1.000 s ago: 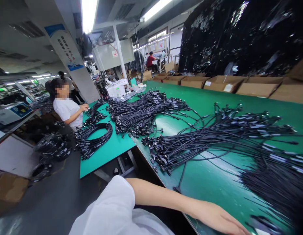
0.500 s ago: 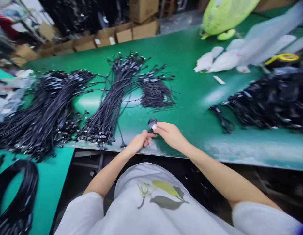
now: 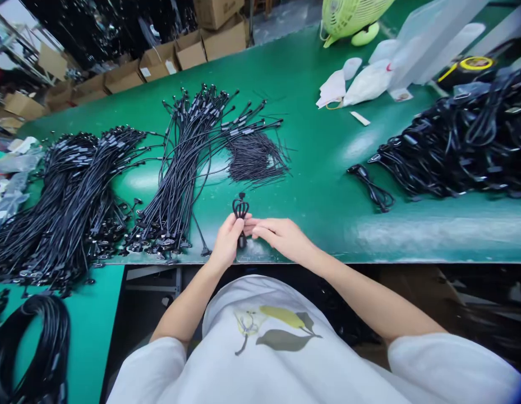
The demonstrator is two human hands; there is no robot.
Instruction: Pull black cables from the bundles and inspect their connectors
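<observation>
My left hand (image 3: 227,240) is closed round a small coiled black cable (image 3: 240,207), with the thumb in front. The cable is folded into loops; one plug end stands out at the top and the other hangs below the thumb. My right hand (image 3: 283,238) comes in from the right, its fingertips drawn together beside the left fingers at the coil's middle. Whatever they pinch is too small to make out. Just beyond the hands lies a pile of short thin black ties (image 3: 256,160), with a bundle of straight black cables (image 3: 182,163) to its left.
Another bundle of cables (image 3: 70,196) covers the left of the green table (image 3: 314,168). Coiled cables (image 3: 457,146) are heaped at the right, near a single coil (image 3: 372,188). A green fan (image 3: 353,17), white bags (image 3: 369,84) and a tape measure (image 3: 474,63) stand behind. Cardboard boxes (image 3: 159,60) line the far edge.
The coil has come toward the left and now shows its loops upright in my left hand. My right hand has moved slightly left and down. The whole view has shifted a little.
</observation>
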